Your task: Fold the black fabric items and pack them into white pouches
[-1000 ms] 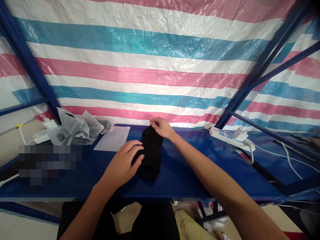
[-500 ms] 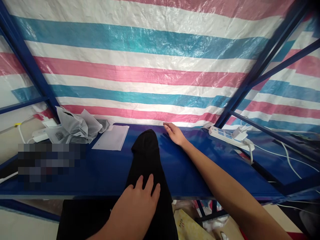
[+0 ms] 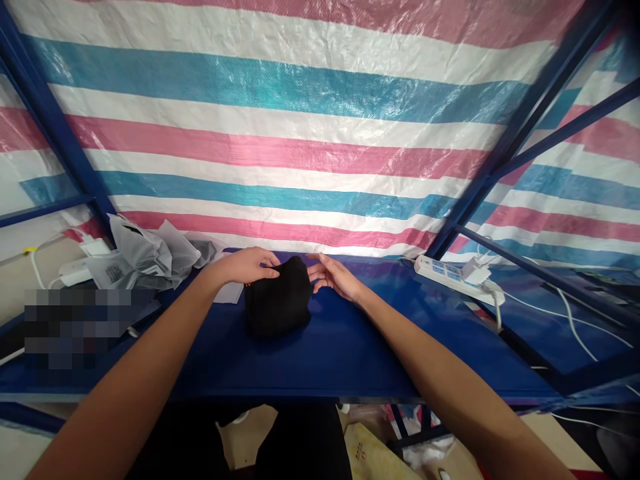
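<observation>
A black folded cloth garment (image 3: 277, 303) lies in a compact bundle on the blue tabletop (image 3: 345, 360). Its exact kind is not clear; a small orange mark shows at its upper left edge. My left hand (image 3: 245, 267) reaches over from the left, its thumb and fingers closed on the bundle's top edge. At the bundle's right side is my right hand (image 3: 335, 275), palm turned towards it and fingers spread. Those fingertips are at or against the cloth. Partly behind my left hand and the bundle is a white flat packet (image 3: 229, 293).
Crumpled grey plastic bags (image 3: 150, 253) lie at the back left. A white power strip (image 3: 457, 280) with plugs and cables sits at the right. Blue metal posts (image 3: 480, 177) frame the striped sheet (image 3: 300, 160) behind. Below the table's front edge is a yellow bag (image 3: 375, 453).
The black garment, stretched long towards me before, is now folded into a short bundle. My left hand has moved from the front edge to its top; my right hand has turned towards it.
</observation>
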Motion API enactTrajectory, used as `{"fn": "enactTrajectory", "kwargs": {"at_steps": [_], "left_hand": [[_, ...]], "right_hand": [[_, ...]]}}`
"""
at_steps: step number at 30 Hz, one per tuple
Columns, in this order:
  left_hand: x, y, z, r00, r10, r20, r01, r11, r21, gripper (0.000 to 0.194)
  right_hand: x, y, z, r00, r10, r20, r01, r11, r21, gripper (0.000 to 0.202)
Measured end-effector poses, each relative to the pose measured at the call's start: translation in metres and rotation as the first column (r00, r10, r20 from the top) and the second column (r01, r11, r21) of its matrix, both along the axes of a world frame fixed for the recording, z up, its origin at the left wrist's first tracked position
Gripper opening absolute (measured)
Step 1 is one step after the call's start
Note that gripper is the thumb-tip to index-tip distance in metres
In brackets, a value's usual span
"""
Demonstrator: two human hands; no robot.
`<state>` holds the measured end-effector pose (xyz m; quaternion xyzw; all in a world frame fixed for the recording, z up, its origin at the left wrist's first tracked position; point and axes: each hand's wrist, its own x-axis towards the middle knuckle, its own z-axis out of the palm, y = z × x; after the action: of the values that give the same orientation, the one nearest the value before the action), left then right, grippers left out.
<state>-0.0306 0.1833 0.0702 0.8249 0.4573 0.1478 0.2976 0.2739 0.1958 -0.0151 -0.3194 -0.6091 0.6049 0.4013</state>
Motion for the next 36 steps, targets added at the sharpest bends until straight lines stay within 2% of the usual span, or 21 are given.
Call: {"fn": "enactTrajectory", "kwargs": {"at_steps": [2, 4, 8, 10, 14, 16, 20, 24, 26, 28, 30, 32, 34, 36], "left_hand": [[-0.003, 0.010, -0.026, 0.999, 0.003, 0.035, -0.003, 1.000, 0.004, 0.040], [-0.004, 0.012, -0.045, 0.996, 0.010, 0.084, -0.017, 0.996, 0.086, 0.035], [-0.004, 0.007, -0.062, 0.979, 0.084, 0.188, -0.128, 0.963, 0.237, 0.036], [-0.003, 0.005, -0.065, 0.967, 0.109, 0.232, -0.174, 0.943, 0.283, 0.036], [-0.004, 0.003, -0.068, 0.947, 0.140, 0.290, -0.233, 0.920, 0.316, 0.034], [-0.005, 0.002, -0.068, 0.940, 0.144, 0.309, -0.242, 0.920, 0.308, 0.034], [-0.004, -0.001, -0.066, 0.926, 0.120, 0.357, -0.223, 0.939, 0.262, 0.038], [0.004, -0.009, -0.062, 0.901, 0.102, 0.423, -0.177, 0.974, 0.143, 0.046], [0.009, -0.011, -0.063, 0.906, 0.082, 0.415, -0.143, 0.982, 0.120, 0.047], [0.012, -0.011, -0.066, 0.933, 0.067, 0.355, -0.128, 0.980, 0.152, 0.045], [0.014, -0.008, -0.071, 0.958, 0.063, 0.279, -0.124, 0.971, 0.206, 0.042], [0.013, -0.004, -0.077, 0.972, 0.055, 0.227, -0.112, 0.963, 0.246, 0.041], [0.012, 0.001, -0.081, 0.979, 0.038, 0.199, -0.092, 0.959, 0.269, 0.041], [0.010, 0.004, -0.084, 0.983, 0.045, 0.179, -0.096, 0.953, 0.288, 0.042]], "right_hand": [[-0.007, -0.006, 0.000, 0.999, 0.049, 0.006, -0.049, 0.998, -0.041, 0.077], [-0.013, -0.010, 0.000, 0.998, 0.042, 0.042, -0.041, 0.999, -0.034, 0.082], [-0.022, -0.017, 0.006, 0.997, -0.014, 0.079, 0.009, 0.997, 0.074, 0.076], [-0.025, -0.022, 0.012, 0.996, 0.017, 0.085, -0.024, 0.996, 0.086, 0.084], [-0.028, -0.035, 0.024, 0.981, 0.151, 0.123, -0.153, 0.988, 0.002, 0.122], [-0.027, -0.039, 0.027, 0.973, 0.186, 0.138, -0.185, 0.982, -0.023, 0.125], [-0.025, -0.042, 0.032, 0.964, 0.249, 0.093, -0.241, 0.967, -0.086, 0.113], [-0.022, -0.044, 0.035, 0.964, 0.261, 0.053, -0.248, 0.952, -0.181, 0.082], [-0.021, -0.044, 0.034, 0.959, 0.281, 0.031, -0.265, 0.932, -0.246, 0.073], [-0.021, -0.043, 0.031, 0.957, 0.290, 0.032, -0.268, 0.917, -0.297, 0.074], [-0.021, -0.041, 0.028, 0.969, 0.242, 0.055, -0.213, 0.923, -0.319, 0.087], [-0.020, -0.040, 0.026, 0.979, 0.188, 0.074, -0.153, 0.928, -0.340, 0.109], [-0.018, -0.040, 0.027, 0.977, 0.198, 0.076, -0.156, 0.914, -0.374, 0.130], [-0.015, -0.040, 0.029, 0.970, 0.232, 0.068, -0.189, 0.904, -0.383, 0.141]]}}
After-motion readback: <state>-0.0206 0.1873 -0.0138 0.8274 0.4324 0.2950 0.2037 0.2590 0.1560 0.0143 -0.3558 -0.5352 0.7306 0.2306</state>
